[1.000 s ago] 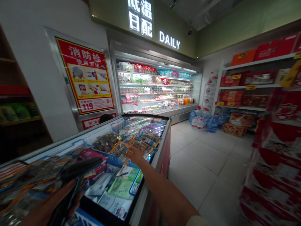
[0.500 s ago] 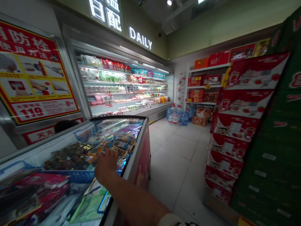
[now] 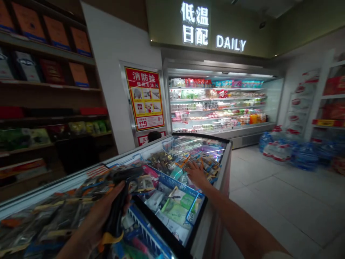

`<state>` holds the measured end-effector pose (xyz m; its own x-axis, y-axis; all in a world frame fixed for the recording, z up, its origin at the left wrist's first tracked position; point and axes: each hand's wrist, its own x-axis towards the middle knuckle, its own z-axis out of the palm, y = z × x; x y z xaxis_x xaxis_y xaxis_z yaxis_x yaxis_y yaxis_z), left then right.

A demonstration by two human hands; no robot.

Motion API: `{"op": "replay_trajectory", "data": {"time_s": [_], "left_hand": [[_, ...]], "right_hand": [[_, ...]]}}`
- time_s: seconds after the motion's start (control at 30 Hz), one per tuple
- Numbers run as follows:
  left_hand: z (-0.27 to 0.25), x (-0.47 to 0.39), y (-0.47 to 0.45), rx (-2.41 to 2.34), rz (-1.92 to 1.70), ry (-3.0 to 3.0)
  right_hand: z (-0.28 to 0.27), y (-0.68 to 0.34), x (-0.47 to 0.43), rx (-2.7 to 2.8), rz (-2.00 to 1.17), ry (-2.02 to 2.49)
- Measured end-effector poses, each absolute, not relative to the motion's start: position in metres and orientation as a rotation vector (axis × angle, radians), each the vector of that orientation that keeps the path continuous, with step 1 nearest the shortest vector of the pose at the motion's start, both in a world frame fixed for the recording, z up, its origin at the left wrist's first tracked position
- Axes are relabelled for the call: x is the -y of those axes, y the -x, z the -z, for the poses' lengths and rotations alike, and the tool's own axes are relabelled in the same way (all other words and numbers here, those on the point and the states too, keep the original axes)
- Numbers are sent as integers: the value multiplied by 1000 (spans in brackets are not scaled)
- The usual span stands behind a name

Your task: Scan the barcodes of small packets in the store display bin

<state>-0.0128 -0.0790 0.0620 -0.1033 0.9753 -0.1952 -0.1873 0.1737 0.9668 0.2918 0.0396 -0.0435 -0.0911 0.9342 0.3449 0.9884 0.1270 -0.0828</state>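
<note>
My left hand [image 3: 94, 219] is wrapped round a black gun-shaped handheld tool [image 3: 118, 207] with a yellow-orange piece at its lower end; its exact kind is hard to make out. The tool is held over the near part of a chest freezer [image 3: 226, 169]. My right hand [image 3: 196, 173] stretches over the freezer's far section, fingers apart, above small packets [image 3: 211, 163] with orange and blue edges. Whether the fingertips touch them I cannot tell. Nothing shows in that hand. Below it, a blue wire basket [image 3: 175, 181] holds green and white bags [image 3: 180, 207].
A lit open fridge [image 3: 218, 108] with packed shelves stands behind the freezer. Water bottles [image 3: 304, 154] are grouped on the floor at right. Boxed goods fill shelves [image 3: 48, 84] at left. The top of a dark-haired head [image 3: 154, 136] shows behind the freezer.
The view has swung left and now takes in the left shelves. My left hand with the black tool has come into view. My right hand is still over the packets, its fingers apart.
</note>
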Motion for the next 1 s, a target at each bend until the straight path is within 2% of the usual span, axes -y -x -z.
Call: {"op": "replay_trajectory", "data": {"time_s": [0.17,0.27,0.4,0.57,0.8,0.87,1.0], "left_hand": [[-69,82,10,-1237,-1187,-804],[-69,82,10,-1229,-1181,-806],[-68,81,13,-1241,-1190,-809],[-73,83,15,-1279,-1187,-778],[-65,76,19,-1312,-1116,-810],[-62,75,18,-1303,-1101,-809],[-61,76,13,-1266,-1116,-800]], "right_hand": [[38,-269,-41,1944,256,1802],[26,-222,-46,2042,-78,1492],[15,-153,-55,2198,-279,1296],[16,-123,-58,2260,-380,1323],[-2,-156,-51,2288,-541,1597],[-5,-165,-48,2153,-700,1623],[6,-185,-39,1518,-1071,1409]]}}
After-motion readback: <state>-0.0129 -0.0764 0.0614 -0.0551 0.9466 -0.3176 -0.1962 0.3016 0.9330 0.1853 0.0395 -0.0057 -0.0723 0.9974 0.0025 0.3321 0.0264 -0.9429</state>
